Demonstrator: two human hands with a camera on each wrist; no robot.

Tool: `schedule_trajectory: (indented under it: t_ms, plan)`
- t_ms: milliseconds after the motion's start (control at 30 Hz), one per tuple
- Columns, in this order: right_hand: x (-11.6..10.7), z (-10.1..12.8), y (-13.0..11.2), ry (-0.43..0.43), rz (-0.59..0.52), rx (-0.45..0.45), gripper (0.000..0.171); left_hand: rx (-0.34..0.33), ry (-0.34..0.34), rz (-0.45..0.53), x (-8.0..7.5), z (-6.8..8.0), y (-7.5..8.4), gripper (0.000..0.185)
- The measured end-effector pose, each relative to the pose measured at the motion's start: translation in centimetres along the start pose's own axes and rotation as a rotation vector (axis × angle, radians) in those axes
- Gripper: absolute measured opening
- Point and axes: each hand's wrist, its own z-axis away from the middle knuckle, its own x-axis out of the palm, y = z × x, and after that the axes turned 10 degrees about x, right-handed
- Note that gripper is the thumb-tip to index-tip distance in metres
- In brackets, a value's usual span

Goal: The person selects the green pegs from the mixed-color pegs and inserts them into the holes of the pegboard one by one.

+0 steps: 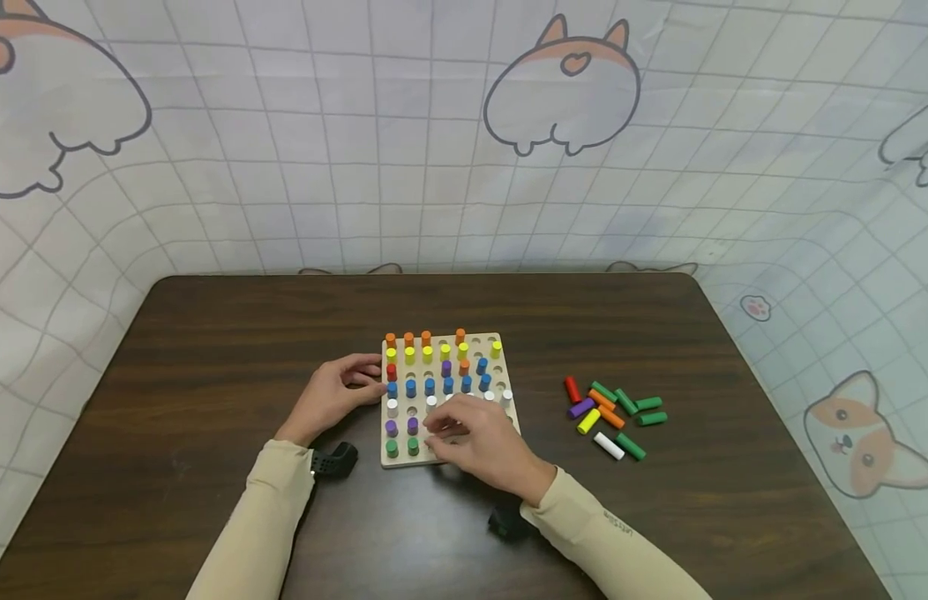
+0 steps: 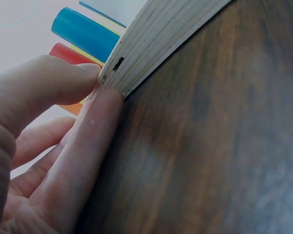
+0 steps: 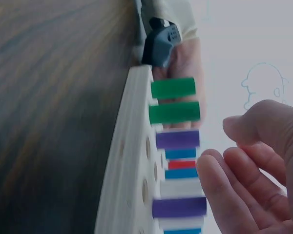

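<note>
A square pale plywood peg board (image 1: 509, 410) studded with short coloured wooden cylinder pegs lies on the dark wood-grain surface (image 1: 209, 350). Its left edge is pinched by the left hand (image 1: 336, 396): the thumb is laid on top and a finger (image 2: 95, 141) is pressed against the layered side, as the left wrist view shows. The right hand (image 1: 482, 442) hovers over the board's near rows, fingers (image 3: 224, 195) loosely spread just beside a purple peg (image 3: 178, 139) and apparently empty, though the head view leaves this uncertain. Loose pegs (image 1: 610, 412) lie well apart to the right of that hand. The pegs are judged light, rigid and smooth, prone to rolling, and best pinched by the protruding upper half. The board is judged stiff and light enough to slide unless braced at the edge.
</note>
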Motion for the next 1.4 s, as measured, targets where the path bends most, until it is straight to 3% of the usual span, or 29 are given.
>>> schedule_trajectory:
  t_ms: [400,1000,1400]
  plan:
    - [-3.9,0.6,1.6,0.1,0.071,0.076,0.017,-0.003,-0.003,-0.015,0.0,0.0,-0.2,0.061]
    - [-11.4,2.8,5.1,0.349,0.039,0.117,0.02,-0.008,0.0,-0.047,0.3,0.1,0.0,0.063]
    - [-15.5,4.2,6.8,0.482,-0.003,0.197,0.018,-0.009,-0.01,-0.04,0.2,0.2,0.0,0.062]
